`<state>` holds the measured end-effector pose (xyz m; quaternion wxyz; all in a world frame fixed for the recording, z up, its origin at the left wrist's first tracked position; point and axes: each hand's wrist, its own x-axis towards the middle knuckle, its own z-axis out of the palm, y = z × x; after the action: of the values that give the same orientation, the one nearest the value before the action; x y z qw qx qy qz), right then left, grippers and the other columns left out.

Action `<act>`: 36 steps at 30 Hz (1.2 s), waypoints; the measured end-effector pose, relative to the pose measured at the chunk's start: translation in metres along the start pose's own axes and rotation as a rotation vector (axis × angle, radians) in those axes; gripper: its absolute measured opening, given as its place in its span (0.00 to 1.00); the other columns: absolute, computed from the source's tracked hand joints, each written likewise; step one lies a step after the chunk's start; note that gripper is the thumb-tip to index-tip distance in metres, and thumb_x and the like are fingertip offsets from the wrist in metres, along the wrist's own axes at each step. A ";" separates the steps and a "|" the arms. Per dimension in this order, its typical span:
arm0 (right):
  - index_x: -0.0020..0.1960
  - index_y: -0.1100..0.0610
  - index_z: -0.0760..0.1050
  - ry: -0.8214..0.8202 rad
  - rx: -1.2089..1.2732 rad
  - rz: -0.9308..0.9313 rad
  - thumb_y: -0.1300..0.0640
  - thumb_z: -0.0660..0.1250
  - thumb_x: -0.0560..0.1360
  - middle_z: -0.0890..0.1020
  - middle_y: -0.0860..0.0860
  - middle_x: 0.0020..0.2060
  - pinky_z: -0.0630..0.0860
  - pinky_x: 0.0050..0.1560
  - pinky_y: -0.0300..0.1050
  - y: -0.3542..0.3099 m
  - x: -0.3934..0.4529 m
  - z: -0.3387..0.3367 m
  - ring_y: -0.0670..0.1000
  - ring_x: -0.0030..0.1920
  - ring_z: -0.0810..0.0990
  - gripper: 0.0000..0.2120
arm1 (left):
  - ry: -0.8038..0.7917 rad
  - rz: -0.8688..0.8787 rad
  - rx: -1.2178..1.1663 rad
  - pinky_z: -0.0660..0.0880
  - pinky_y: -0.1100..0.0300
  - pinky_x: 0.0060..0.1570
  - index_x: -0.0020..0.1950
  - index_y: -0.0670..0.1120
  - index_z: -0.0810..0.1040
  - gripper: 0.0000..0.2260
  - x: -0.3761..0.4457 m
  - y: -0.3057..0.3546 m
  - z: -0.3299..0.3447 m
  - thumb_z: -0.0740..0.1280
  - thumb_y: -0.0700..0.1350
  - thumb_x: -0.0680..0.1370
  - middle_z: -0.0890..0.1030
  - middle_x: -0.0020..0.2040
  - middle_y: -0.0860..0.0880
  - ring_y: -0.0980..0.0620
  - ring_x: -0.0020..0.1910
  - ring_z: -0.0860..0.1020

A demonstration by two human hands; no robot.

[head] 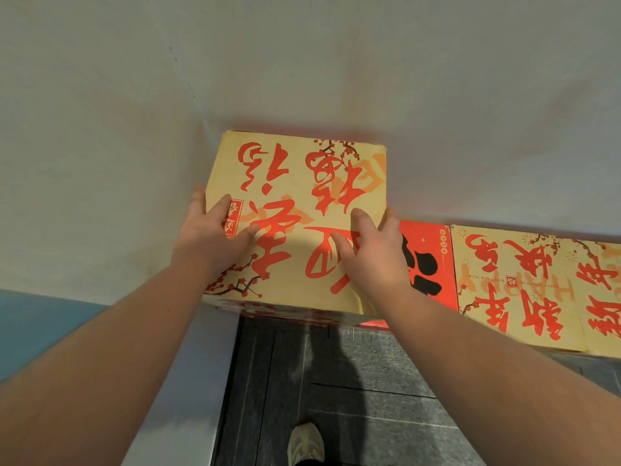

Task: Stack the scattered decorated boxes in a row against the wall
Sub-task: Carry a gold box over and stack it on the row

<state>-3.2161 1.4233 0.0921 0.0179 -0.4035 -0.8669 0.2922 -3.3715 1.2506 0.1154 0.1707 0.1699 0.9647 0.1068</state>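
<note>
A tan box with red calligraphy and plum blossoms (295, 183) sits against the white wall, higher than the row beside it, on top of another box whose edge shows beneath. My left hand (215, 237) grips its left edge, thumb on the top face. My right hand (373, 250) grips the right edge the same way. To its right, lower, stands a red box with black characters (433, 264), then a tan box with red characters (510, 284) and another tan box (605, 297) at the frame's right edge.
The white wall (302, 62) fills the upper view. A pale blue surface (40, 324) lies at lower left. Dark grey floor tiles (369, 381) run below the boxes, with one shoe (304, 445) at the bottom.
</note>
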 end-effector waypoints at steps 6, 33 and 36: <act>0.71 0.44 0.62 0.005 -0.013 0.005 0.35 0.57 0.76 0.58 0.51 0.72 0.77 0.57 0.53 -0.005 -0.001 0.006 0.55 0.69 0.64 0.26 | -0.003 -0.020 0.010 0.66 0.45 0.67 0.77 0.55 0.54 0.38 0.003 -0.006 0.001 0.61 0.68 0.72 0.47 0.78 0.51 0.45 0.76 0.55; 0.71 0.46 0.63 0.015 0.005 0.024 0.36 0.57 0.77 0.57 0.53 0.73 0.73 0.63 0.56 -0.020 -0.003 0.017 0.57 0.71 0.61 0.26 | 0.020 0.003 -0.005 0.67 0.46 0.66 0.78 0.55 0.52 0.38 0.014 -0.018 -0.003 0.64 0.65 0.73 0.49 0.78 0.52 0.47 0.75 0.57; 0.71 0.46 0.63 0.013 -0.036 0.016 0.35 0.56 0.77 0.57 0.54 0.73 0.73 0.62 0.56 -0.021 -0.004 0.016 0.57 0.71 0.61 0.26 | 0.031 0.011 0.019 0.66 0.45 0.67 0.78 0.55 0.52 0.38 0.012 -0.019 0.000 0.63 0.66 0.73 0.49 0.78 0.51 0.46 0.76 0.56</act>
<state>-3.2320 1.4016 0.0905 0.0139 -0.4123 -0.8687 0.2742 -3.3879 1.2377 0.1067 0.1533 0.1754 0.9672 0.1012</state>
